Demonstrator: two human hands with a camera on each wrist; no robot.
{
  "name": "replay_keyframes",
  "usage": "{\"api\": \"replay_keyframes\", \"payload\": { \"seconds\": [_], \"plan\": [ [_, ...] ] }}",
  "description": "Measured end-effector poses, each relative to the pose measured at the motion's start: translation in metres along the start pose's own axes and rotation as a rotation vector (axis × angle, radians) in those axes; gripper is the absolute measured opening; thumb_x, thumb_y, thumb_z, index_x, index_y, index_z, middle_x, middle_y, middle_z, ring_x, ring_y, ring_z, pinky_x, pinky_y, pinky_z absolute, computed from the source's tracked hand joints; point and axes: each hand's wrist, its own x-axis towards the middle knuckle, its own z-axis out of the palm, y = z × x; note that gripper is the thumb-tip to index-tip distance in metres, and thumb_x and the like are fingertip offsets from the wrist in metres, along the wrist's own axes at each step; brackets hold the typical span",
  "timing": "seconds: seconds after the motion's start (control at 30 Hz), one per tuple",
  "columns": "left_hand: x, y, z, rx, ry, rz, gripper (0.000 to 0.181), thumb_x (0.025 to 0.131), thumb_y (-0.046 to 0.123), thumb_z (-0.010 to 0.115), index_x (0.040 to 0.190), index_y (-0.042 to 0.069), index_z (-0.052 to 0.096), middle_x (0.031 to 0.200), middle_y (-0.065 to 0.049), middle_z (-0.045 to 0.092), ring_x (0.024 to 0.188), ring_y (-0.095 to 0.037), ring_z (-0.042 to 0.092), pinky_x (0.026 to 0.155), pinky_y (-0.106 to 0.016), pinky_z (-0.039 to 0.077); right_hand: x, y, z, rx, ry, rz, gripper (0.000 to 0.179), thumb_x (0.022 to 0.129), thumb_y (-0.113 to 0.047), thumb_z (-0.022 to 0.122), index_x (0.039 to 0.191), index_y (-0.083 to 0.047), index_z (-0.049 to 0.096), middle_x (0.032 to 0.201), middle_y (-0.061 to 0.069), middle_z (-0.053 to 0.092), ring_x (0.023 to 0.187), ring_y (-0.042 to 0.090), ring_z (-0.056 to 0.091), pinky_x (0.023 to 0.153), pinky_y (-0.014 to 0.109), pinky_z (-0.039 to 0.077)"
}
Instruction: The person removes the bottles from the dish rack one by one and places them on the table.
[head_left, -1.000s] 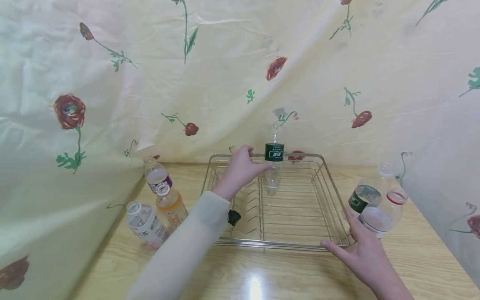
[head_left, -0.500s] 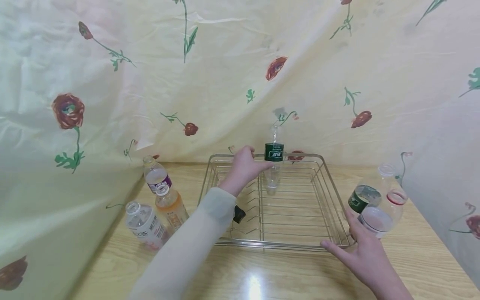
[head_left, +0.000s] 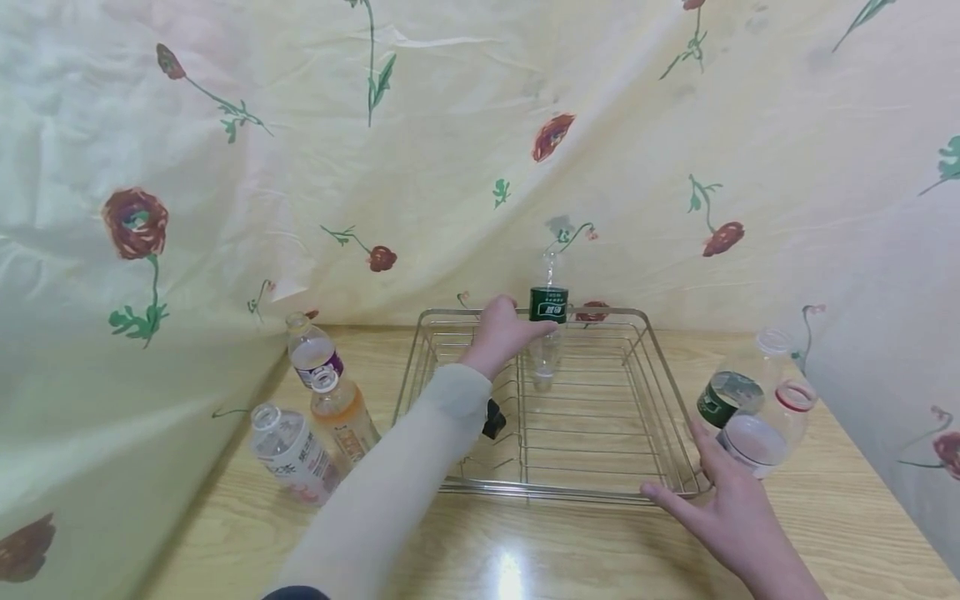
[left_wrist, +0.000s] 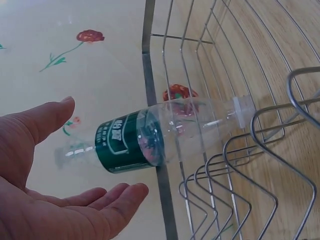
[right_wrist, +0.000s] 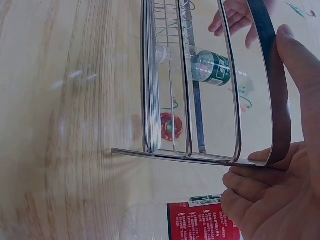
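A clear plastic bottle (head_left: 548,305) with a green label stands upside down in the metal dish rack (head_left: 600,446), neck on the wires, near the back rim. My left hand (head_left: 501,337) is just left of it in the head view. The left wrist view shows that left hand (left_wrist: 65,185) with thumb and fingers spread apart, and a gap between them and the bottle (left_wrist: 127,142). My right hand (head_left: 731,508) holds the rack's front right corner. In the right wrist view its fingers (right_wrist: 250,185) bend at the rack's rim (right_wrist: 275,85).
To the left of the rack stand several uncapped bottles, among them an orange-tinted bottle (head_left: 345,412) and a pale bottle (head_left: 292,454). Two clear bottles, one with a green label (head_left: 727,400) and one with a red neck ring (head_left: 765,429), stand beside my right hand. Flowered cloth (head_left: 420,208) hangs behind.
My left hand and forearm have shifted a little to the right, closer to the upside-down bottle. The bottle, the rack and my right hand have stayed in place.
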Motion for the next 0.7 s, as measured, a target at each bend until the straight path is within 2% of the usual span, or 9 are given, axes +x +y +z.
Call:
{"api": "replay_keyframes", "payload": {
  "seconds": [0.17,0.27,0.37,0.47,0.7],
  "plan": [
    [0.006,0.0,0.009,0.015,0.019,-0.023,0.072,0.083,0.036,0.087,0.132,-0.003,0.052,0.116,-0.012,0.06,0.104,-0.027,0.06,0.089,-0.039,0.055,-0.001,-0.001,-0.001,-0.005,-0.01,0.014,0.112,0.083,-0.045,0.085,0.164,-0.011,0.016,0.156,0.031,0.032,0.118,0.058,0.052,0.089,0.073,0.044],
    [0.007,-0.001,0.014,-0.013,0.016,-0.026,0.066,0.082,0.032,0.088,0.128,-0.002,0.053,0.104,-0.008,0.058,0.094,-0.024,0.058,0.083,-0.038,0.055,-0.001,-0.001,-0.001,-0.005,-0.011,0.017,0.112,0.083,-0.045,0.085,0.164,-0.011,0.015,0.156,0.031,0.032,0.121,0.059,0.049,0.09,0.073,0.043],
    [0.008,-0.002,0.018,-0.051,0.008,-0.026,0.069,0.081,0.03,0.088,0.13,-0.002,0.053,0.105,-0.008,0.059,0.096,-0.024,0.059,0.085,-0.039,0.055,-0.001,-0.001,-0.002,0.009,-0.012,0.019,0.112,0.083,-0.044,0.085,0.164,-0.013,0.015,0.158,0.029,0.029,0.129,0.058,0.041,0.092,0.075,0.04],
    [0.01,-0.004,0.021,-0.05,0.004,-0.035,0.07,0.081,0.03,0.089,0.13,-0.002,0.052,0.107,-0.009,0.06,0.096,-0.024,0.059,0.085,-0.039,0.055,-0.002,0.0,-0.001,0.021,-0.014,0.021,0.112,0.083,-0.044,0.085,0.164,-0.014,0.014,0.16,0.027,0.027,0.135,0.058,0.034,0.094,0.076,0.037],
    [0.014,-0.007,0.027,-0.04,0.023,-0.035,0.065,0.081,0.029,0.088,0.126,-0.002,0.054,0.105,-0.009,0.06,0.094,-0.024,0.06,0.083,-0.037,0.055,-0.002,-0.002,0.0,0.024,-0.002,0.01,0.111,0.083,-0.043,0.085,0.164,-0.011,0.016,0.161,0.026,0.027,0.135,0.057,0.034,0.096,0.076,0.036]
  ]
}}
